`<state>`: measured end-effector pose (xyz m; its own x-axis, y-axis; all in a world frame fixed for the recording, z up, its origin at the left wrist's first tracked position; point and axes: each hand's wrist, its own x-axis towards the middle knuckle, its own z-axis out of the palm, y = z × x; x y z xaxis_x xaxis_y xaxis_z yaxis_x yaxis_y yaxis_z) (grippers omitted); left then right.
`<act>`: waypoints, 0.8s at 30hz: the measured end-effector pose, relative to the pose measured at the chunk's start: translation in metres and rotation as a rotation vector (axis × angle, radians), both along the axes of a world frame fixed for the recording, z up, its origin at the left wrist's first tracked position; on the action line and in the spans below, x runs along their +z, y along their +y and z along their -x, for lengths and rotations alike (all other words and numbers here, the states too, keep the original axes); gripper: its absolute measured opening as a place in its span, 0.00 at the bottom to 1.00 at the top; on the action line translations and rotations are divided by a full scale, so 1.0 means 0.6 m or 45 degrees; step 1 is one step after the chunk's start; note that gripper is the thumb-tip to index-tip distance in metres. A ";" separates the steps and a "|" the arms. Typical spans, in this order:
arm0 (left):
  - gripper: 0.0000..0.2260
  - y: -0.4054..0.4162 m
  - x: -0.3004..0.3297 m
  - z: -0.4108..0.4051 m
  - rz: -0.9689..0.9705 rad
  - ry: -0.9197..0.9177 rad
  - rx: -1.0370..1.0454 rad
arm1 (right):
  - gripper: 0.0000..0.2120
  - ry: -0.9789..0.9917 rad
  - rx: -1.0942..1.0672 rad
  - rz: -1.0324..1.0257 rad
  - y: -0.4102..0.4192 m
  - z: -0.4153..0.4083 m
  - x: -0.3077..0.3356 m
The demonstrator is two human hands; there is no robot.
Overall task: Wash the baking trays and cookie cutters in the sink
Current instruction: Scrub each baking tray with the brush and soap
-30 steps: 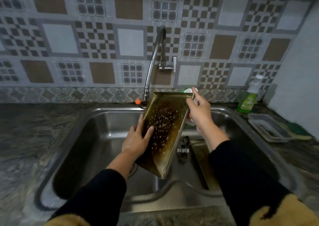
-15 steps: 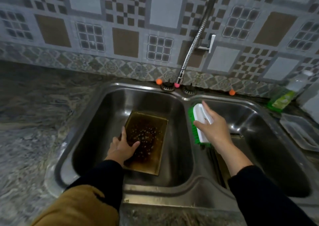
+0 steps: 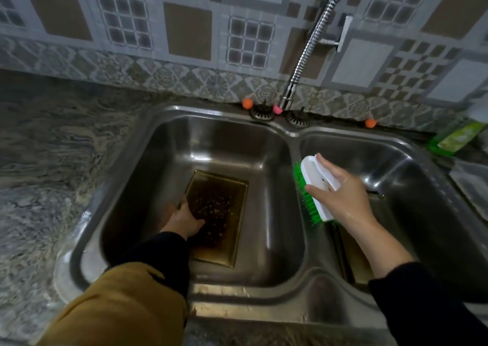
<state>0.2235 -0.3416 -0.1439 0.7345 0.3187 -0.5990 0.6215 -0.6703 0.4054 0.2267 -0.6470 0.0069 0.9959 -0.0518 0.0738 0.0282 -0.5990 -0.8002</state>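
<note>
Baking tray (image 3: 221, 213) under left hand (image 3: 184, 220); bottle label (image 3: 456, 138) unreadable.

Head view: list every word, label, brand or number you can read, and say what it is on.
No text can be read here.
green bottle at the right edge: it carries a label, too blurred to read.
white scrubbing brush held by the right hand: no lettering visible.
baking tray in the left basin: no markings visible.

Head-worn wide-angle camera is looking steeply down, from close above, into a double sink (image 3: 295, 290), facing the tiled wall (image 3: 190, 28); no second view.
</note>
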 end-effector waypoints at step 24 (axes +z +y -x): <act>0.17 -0.586 0.105 -0.028 0.065 -0.533 -0.740 | 0.20 0.043 -0.015 0.120 -0.333 0.016 -0.006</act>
<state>0.2401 -0.6933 -0.0807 0.9483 -0.2147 -0.2339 -0.0448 -0.8197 0.5710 0.2171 -0.8468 0.0035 0.9973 -0.0580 0.0449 -0.0057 -0.6716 -0.7409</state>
